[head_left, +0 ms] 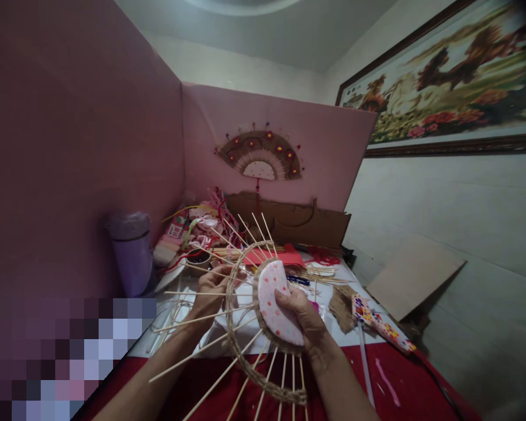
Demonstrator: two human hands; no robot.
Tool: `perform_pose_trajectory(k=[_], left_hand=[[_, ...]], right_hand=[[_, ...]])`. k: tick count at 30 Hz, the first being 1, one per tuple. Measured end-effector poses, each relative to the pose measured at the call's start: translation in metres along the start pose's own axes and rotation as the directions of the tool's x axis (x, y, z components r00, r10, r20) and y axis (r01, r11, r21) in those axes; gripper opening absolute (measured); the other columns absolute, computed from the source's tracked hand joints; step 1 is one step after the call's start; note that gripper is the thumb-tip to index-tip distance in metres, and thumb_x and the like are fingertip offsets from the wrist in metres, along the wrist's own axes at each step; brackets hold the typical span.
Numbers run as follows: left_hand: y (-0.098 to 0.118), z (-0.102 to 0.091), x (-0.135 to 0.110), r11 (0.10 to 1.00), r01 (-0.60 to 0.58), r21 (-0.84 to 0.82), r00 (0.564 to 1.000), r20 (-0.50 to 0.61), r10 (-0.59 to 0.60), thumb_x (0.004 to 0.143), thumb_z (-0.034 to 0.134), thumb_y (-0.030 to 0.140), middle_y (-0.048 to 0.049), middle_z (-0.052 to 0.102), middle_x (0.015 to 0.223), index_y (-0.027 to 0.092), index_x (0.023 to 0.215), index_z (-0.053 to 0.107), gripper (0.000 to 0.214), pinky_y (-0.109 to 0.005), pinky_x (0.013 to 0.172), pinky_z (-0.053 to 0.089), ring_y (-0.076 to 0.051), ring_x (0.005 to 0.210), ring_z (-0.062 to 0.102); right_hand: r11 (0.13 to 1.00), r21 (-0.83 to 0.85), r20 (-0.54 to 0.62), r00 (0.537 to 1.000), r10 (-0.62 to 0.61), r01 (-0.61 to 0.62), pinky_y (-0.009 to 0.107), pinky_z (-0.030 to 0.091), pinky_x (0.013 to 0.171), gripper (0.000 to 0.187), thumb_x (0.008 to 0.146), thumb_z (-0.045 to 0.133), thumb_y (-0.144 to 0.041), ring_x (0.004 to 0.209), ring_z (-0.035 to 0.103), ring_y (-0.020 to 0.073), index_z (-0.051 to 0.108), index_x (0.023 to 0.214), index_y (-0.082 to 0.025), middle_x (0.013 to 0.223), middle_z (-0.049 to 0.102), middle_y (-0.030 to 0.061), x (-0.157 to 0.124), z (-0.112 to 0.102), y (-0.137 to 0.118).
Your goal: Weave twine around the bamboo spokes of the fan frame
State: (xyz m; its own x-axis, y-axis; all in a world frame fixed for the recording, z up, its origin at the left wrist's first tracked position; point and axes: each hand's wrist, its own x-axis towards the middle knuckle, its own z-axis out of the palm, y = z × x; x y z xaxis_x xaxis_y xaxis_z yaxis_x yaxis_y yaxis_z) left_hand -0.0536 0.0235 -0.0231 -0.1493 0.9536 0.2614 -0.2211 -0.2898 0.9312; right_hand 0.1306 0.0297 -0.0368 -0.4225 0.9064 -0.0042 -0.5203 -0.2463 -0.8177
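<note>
A half-round fan frame (231, 301) of thin wooden sticks, with woven twine bands, stands tilted on its side before me. Over its inner part lies a white, red-spotted half-round padded piece (272, 304). My right hand (304, 313) is closed on this piece, thumb across its face and the other fingers mostly hidden behind it. Bent fingers of my left hand (213, 289) close at the frame's outer twine band, partly covered by the sticks. Several stick ends fan out past the outer band, to the left and downward.
A decorated fan (263, 149) hangs on the pink board behind. Purple bin (134, 257), a brown cup (198, 263), tangled ribbons (221, 225), red paper (289, 255) and cardboard (284, 216) stand or lie around. At right rests a flower-patterned glue gun (379, 321) with its cord.
</note>
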Motion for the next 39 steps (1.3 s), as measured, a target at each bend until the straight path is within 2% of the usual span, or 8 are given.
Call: perform_pose_trajectory(k=[4,12,16,22,30,35,39], left_hand=[[0.001,0.0,-0.002,1.0,-0.007,-0.013,0.999,0.039,0.007,0.068,0.064,0.023,0.0003,0.064,0.063,0.015,0.08,0.063,0.015,-0.019,0.049,0.042,-0.008,0.052,0.053],[0.002,0.001,-0.006,0.999,-0.009,0.03,0.999,0.045,0.008,0.066,0.067,0.026,-0.003,0.065,0.069,0.014,0.081,0.063,0.019,-0.024,0.055,0.045,-0.013,0.061,0.057],[0.002,0.001,-0.007,0.998,-0.022,0.054,0.999,0.025,0.02,0.067,0.066,0.026,-0.0036,0.065,0.069,0.014,0.083,0.064,0.02,-0.023,0.055,0.045,-0.013,0.061,0.056],[-0.004,-0.001,-0.004,0.997,-0.069,0.018,0.997,0.032,0.068,0.069,0.064,0.024,0.0011,0.061,0.063,0.016,0.082,0.065,0.015,-0.019,0.051,0.041,-0.008,0.055,0.05],[0.0,0.002,-0.004,0.997,-0.075,0.035,0.997,-0.003,0.075,0.067,0.065,0.022,0.0003,0.061,0.06,0.016,0.079,0.068,0.014,-0.02,0.051,0.042,-0.009,0.053,0.051],[-0.003,0.002,0.001,0.991,-0.117,0.063,0.993,-0.015,0.118,0.063,0.068,0.022,-0.0021,0.064,0.061,0.015,0.076,0.07,0.015,-0.021,0.051,0.041,-0.012,0.054,0.053],[-0.008,0.001,0.002,0.987,-0.117,0.114,0.993,0.047,0.112,0.064,0.065,0.02,-0.0024,0.065,0.061,0.015,0.072,0.071,0.011,-0.021,0.052,0.041,-0.011,0.054,0.052]], right_hand=[[1.0,-0.007,-0.015,1.0,-0.009,0.009,0.027,0.05,0.057,0.035,0.061,0.074,-0.023,0.06,0.065,0.0174,0.059,0.089,-0.009,0.075,0.069,0.0101,0.001,0.0,0.0],[1.0,0.003,-0.041,0.999,-0.001,0.001,0.026,0.05,0.057,0.033,0.061,0.074,-0.022,0.06,0.065,0.0174,0.06,0.088,-0.009,0.074,0.069,0.0092,0.002,0.001,0.0],[1.0,0.024,-0.021,1.0,0.0,0.0,0.027,0.051,0.055,0.031,0.064,0.072,-0.021,0.059,0.065,0.0178,0.059,0.09,-0.009,0.074,0.069,0.0096,0.0,0.002,0.0],[1.0,0.02,-0.015,1.0,-0.006,0.007,0.026,0.05,0.051,0.028,0.068,0.069,-0.021,0.053,0.064,0.0163,0.059,0.091,-0.009,0.074,0.069,0.0093,-0.002,0.004,-0.001],[1.0,0.029,-0.044,0.999,-0.003,0.004,0.026,0.052,0.057,0.03,0.065,0.072,-0.02,0.061,0.066,0.0175,0.059,0.09,-0.009,0.076,0.07,0.0096,-0.002,0.006,0.0],[0.994,0.106,-0.036,0.999,0.016,-0.012,0.031,0.054,0.063,0.026,0.068,0.068,-0.02,0.064,0.067,0.0197,0.06,0.089,-0.008,0.075,0.07,0.0111,0.0,0.008,0.002],[0.97,0.241,-0.116,0.991,0.059,-0.029,0.036,0.054,0.066,0.02,0.069,0.062,-0.017,0.069,0.067,0.022,0.061,0.088,-0.009,0.07,0.07,0.0094,0.002,0.011,0.004]])
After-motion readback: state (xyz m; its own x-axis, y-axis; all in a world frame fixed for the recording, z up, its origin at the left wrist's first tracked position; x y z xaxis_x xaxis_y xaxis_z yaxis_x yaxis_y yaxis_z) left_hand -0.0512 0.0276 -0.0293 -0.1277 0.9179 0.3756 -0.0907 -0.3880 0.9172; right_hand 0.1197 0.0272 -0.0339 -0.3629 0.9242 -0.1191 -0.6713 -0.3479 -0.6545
